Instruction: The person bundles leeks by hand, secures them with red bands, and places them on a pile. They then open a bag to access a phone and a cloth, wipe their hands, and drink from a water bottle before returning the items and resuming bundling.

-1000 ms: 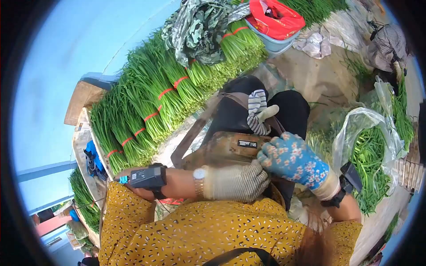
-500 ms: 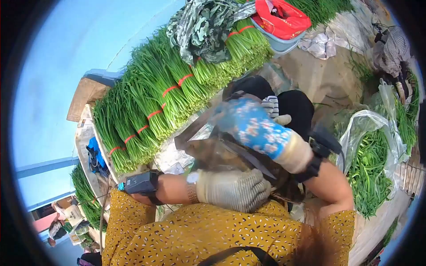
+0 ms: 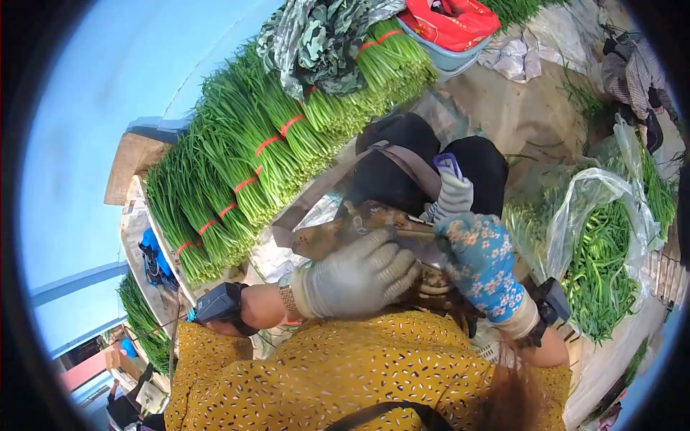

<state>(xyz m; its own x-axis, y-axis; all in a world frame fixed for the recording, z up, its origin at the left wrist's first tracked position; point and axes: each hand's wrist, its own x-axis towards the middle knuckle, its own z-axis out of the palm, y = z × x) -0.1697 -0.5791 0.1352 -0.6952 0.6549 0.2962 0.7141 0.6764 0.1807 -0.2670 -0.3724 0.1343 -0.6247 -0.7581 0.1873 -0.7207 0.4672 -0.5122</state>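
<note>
My left hand, in a pale ribbed glove, lies on a brown patterned bag in my lap. Its fingers are curled against the bag near the opening. A blue floral cover hides most of my right hand, at the bag's right side; its fingers are blurred and cannot be made out. A striped glove with a purple cuff sticks up just beyond it, cuff upward; whether my right hand grips it is not visible. A wide grey-brown strap runs from the bag across my knees.
Green stalk bundles with red bands line the left side. A camouflage cloth lies over some. A red bag sits in a grey-blue tub. At right, a clear plastic bag holds loose greens.
My right hand has drawn back from over my knees toward my body. My left hand has moved up onto the bag. The striped glove's purple cuff now shows, and the strap is more visible.
</note>
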